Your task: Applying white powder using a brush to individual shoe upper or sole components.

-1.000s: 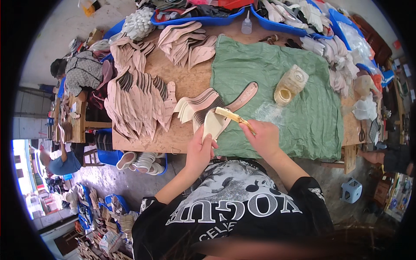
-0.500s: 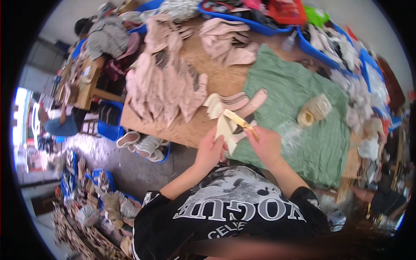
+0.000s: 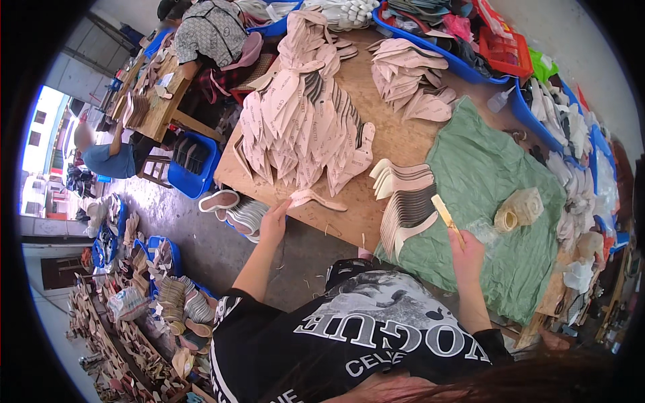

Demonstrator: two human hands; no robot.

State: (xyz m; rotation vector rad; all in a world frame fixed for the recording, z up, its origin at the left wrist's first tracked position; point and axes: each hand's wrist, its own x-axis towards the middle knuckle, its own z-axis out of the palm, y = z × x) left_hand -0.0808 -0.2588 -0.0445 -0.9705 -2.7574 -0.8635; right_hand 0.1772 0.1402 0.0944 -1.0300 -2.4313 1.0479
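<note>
My left hand (image 3: pixel 273 223) is at the near edge of the wooden table, its fingers closed on the end of a pale pink shoe insole (image 3: pixel 324 201). My right hand (image 3: pixel 466 254) grips a flat yellowish brush (image 3: pixel 444 211), its pale end pointing up and away from me. Just left of the brush stands a fanned row of insoles (image 3: pixel 408 209), cream and dark edges showing, partly over a green sheet. Beyond my left hand lies a large overlapping pile of pink insoles (image 3: pixel 295 127).
A cloudy plastic jar (image 3: pixel 519 209) lies tilted on the green sheet (image 3: pixel 487 154). Another insole pile (image 3: pixel 411 77) lies at the back. Blue bins (image 3: pixel 430 50) of shoe parts line the far side. Soles (image 3: pixel 245 218) stand below the table's left edge. Co-workers (image 3: pixel 111 158) sit at left.
My hands have moved apart: the left went left to an insole by the big pile, the right went right with the brush. The cream insole has left my left hand. The view has shifted.
</note>
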